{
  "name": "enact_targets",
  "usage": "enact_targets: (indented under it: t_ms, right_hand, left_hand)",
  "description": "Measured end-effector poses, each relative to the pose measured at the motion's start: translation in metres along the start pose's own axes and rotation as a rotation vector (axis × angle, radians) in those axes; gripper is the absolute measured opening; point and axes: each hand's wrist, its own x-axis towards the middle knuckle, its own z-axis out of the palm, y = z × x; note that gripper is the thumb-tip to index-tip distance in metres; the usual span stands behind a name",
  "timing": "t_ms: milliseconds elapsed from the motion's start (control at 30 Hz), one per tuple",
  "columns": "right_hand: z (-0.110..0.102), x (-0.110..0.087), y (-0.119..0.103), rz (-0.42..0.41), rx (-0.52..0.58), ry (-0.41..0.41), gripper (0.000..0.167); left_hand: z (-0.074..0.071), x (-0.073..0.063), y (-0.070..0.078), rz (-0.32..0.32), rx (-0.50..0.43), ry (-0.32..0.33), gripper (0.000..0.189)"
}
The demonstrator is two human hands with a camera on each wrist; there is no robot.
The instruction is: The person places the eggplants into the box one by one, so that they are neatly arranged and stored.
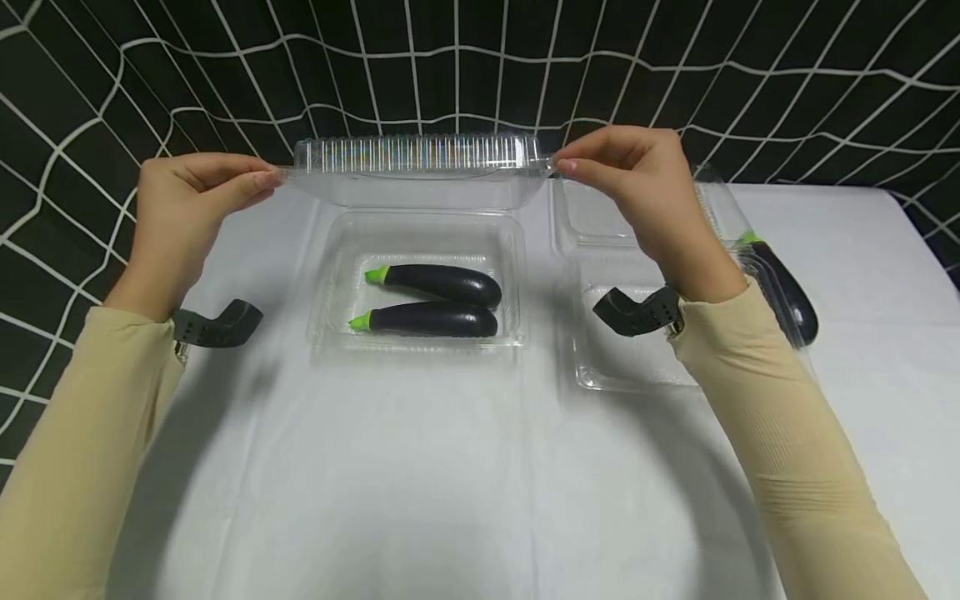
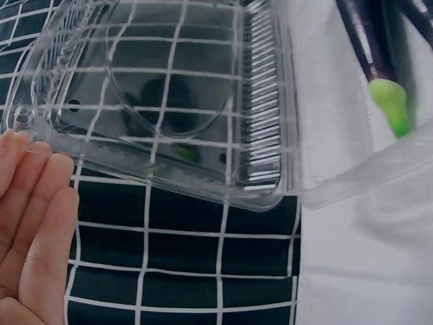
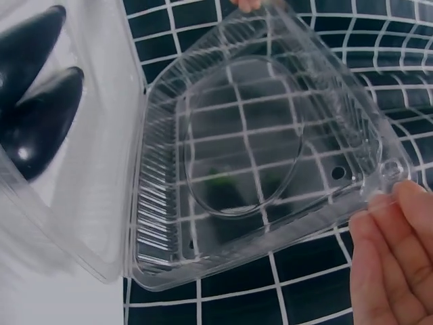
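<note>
A clear plastic clamshell container lies on the white tabletop with two dark eggplants inside, their green stems pointing left. Its hinged lid stands raised at the back. My left hand pinches the lid's left front corner between thumb and fingers. At the opposite corner my right hand pinches the lid the same way. In the left wrist view the lid shows its ribbed side and round embossed panel. The right wrist view shows the lid with small holes near its corners.
To the right, partly behind my right forearm, is another clear container. Beyond that arm lies one more eggplant beside clear plastic. A dark cloth with a white grid rises behind the table and along the left.
</note>
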Motion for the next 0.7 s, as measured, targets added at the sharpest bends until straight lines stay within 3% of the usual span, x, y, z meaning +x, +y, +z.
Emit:
enact_targets:
  t_ms: [233, 467, 700]
  right_hand:
    - [0.002, -0.025, 0.003, 0.011, 0.001, -0.006, 0.007]
    - [0.006, -0.046, 0.005, 0.013, -0.028, -0.033, 0.008]
    - [0.007, -0.064, 0.01, 0.054, -0.065, -0.056, 0.009]
  left_hand:
    - [0.002, -0.026, -0.006, 0.007, 0.224, 0.017, 0.016]
    - [0.005, -0.052, -0.015, -0.005, 0.32, 0.072, 0.019]
    - [0.008, -0.069, -0.023, 0.001, 0.332, 0.089, 0.019]
